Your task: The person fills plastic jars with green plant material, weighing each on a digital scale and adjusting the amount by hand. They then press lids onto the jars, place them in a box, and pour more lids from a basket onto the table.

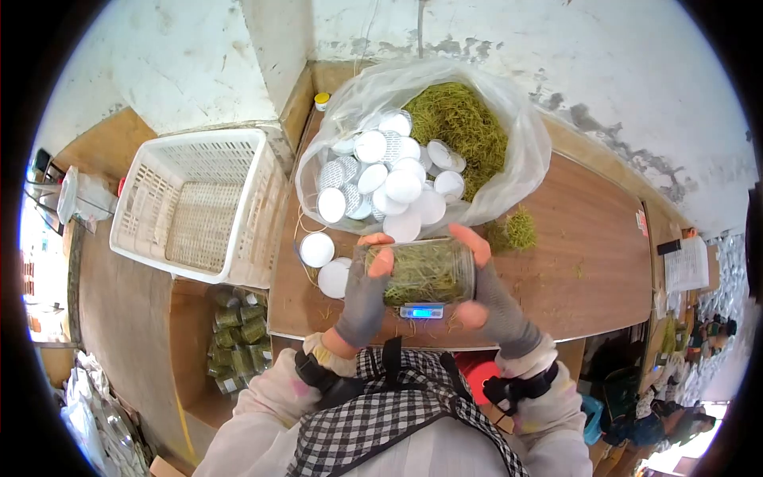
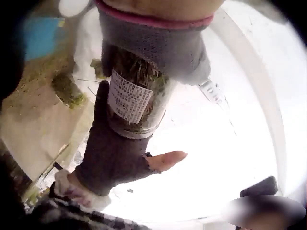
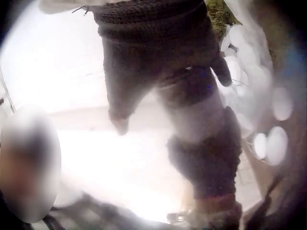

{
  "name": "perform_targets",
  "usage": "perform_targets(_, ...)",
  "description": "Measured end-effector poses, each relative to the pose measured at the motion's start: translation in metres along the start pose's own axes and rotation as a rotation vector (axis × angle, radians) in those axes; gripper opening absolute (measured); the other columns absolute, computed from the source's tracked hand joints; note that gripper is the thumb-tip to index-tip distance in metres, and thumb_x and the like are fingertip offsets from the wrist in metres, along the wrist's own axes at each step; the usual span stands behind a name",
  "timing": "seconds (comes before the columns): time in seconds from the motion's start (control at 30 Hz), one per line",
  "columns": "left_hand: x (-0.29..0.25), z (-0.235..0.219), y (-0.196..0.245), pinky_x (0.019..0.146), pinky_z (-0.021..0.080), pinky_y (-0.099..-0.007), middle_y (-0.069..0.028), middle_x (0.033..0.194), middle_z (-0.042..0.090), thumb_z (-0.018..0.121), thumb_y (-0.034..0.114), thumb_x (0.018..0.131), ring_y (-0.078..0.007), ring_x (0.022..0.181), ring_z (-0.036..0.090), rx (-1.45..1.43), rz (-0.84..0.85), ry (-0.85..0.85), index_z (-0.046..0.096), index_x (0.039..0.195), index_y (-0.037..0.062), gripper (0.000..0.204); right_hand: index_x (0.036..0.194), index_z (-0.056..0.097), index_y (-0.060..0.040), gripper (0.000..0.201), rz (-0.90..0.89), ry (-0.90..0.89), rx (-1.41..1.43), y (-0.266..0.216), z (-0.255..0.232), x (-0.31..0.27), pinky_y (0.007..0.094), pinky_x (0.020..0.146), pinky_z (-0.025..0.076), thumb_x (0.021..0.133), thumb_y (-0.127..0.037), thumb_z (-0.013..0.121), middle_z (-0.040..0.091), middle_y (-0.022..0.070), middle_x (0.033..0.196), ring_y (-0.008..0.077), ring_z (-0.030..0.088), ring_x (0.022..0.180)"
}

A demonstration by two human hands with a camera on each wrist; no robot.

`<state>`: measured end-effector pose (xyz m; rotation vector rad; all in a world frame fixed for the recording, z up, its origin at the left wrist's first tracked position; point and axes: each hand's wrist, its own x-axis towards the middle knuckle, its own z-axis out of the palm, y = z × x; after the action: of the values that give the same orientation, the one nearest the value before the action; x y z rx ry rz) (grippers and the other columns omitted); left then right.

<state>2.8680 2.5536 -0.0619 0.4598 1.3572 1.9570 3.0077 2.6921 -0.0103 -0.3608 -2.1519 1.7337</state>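
Note:
A clear jar (image 1: 425, 266) filled with dried green-brown herb lies on its side between both hands, above a small scale (image 1: 421, 312) with a lit blue display. Both hands wear grey fingerless gloves. The left hand (image 1: 369, 286) grips the jar's left end, its thumb along the near side. At the other end is the right hand (image 1: 497, 298), palm facing the jar's end, index finger straight along the far side and thumb held away. A printed white label (image 2: 129, 98) shows on the jar in the left wrist view.
Behind the jar, a clear plastic bag (image 1: 524, 171) holds white round lids (image 1: 404, 186) and a heap of dried herb (image 1: 461, 131). Two lids (image 1: 317, 250) and a small herb clump (image 1: 520, 229) lie on the table. Left are a white crate (image 1: 179, 262) and a box with filled jars (image 1: 242, 334).

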Motion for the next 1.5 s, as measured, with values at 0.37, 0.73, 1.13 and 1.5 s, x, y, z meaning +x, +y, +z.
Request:
perform_targets(0.37,0.001,0.005,0.023,0.09,0.053,-0.0332,-0.0111,0.119,0.052,0.057,0.032,0.1,-0.0177,0.106,0.06,-0.528,-0.393,-0.203,0.045,0.128,0.0019,0.043,0.137,0.051,0.0015,0.044,-0.322,0.304,-0.376,-0.003,0.017,0.002,0.0419,0.11,0.037,0.101,-0.023,0.046,0.05,0.0219,0.14,0.0321,0.049,0.129)
perform_targets(0.73,0.008,0.01,0.032,0.092,0.045,-0.0307,-0.0073,0.117,0.051,0.064,0.033,0.097,-0.0159,0.105,0.052,0.413,0.314,-0.253,0.047,0.129,0.0038,0.046,0.149,0.04,-0.0039,0.051,0.315,0.171,0.484,0.021,-0.008,-0.001,0.0327,0.107,0.041,0.108,-0.035,0.043,0.049,0.0092,0.14,0.0169,0.049,0.126)
perform_targets(1.13,0.012,0.008,0.031,0.091,0.044,-0.027,-0.0052,0.111,0.057,0.051,0.03,0.104,-0.0116,0.102,0.052,0.166,-0.034,-0.109,0.053,0.125,0.0018,0.035,0.151,0.036,0.0009,0.061,-0.165,0.277,-0.221,0.002,-0.012,-0.018,0.0408,0.11,0.036,0.101,-0.031,0.048,0.041,0.0166,0.147,0.027,0.043,0.132)
perform_targets(1.5,-0.016,-0.004,0.008,0.089,0.043,-0.0361,-0.0126,0.11,0.049,0.064,0.027,0.094,-0.022,0.1,0.05,0.741,0.493,-0.088,0.048,0.124,0.001,0.043,0.139,0.044,-0.0112,0.052,0.609,0.267,0.866,0.047,0.03,0.0,0.0385,0.093,0.054,0.107,-0.051,0.038,0.056,0.0082,0.126,0.0225,0.061,0.11)
